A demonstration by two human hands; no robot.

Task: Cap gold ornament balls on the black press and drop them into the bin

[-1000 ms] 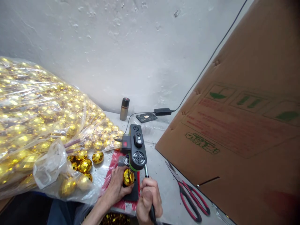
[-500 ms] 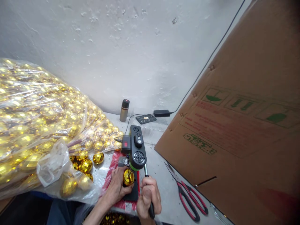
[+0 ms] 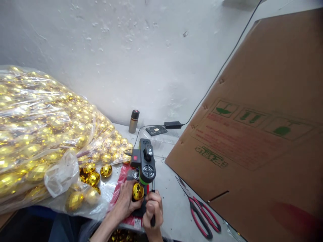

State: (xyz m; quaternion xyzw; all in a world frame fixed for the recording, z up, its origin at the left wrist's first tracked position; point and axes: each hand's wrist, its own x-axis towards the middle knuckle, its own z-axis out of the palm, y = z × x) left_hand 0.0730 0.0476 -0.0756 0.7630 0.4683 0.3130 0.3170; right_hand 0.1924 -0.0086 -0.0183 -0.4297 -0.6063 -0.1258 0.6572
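My left hand [image 3: 125,200] is wrapped round a faceted gold ball [image 3: 138,191] that sits on the black base of a small black and green press machine [image 3: 146,162]. The ball is right under the machine's head. My right hand [image 3: 152,212] is closed in a fist on the machine's metal lever handle [image 3: 152,187], just right of the ball. A red mat [image 3: 122,181] lies under the machine.
A big clear plastic bag of gold balls [image 3: 42,134] fills the left; loose balls [image 3: 106,170] spill near the machine. Red-handled scissors [image 3: 200,213] lie to the right beside a large leaning cardboard sheet [image 3: 254,141]. A metal flask [image 3: 133,121], remote [image 3: 155,130] and power adapter [image 3: 173,125] stand by the wall.
My right hand has swung the lever handle leftward and closer to the ball. The view has shifted slightly; my left hand stays on the ball.
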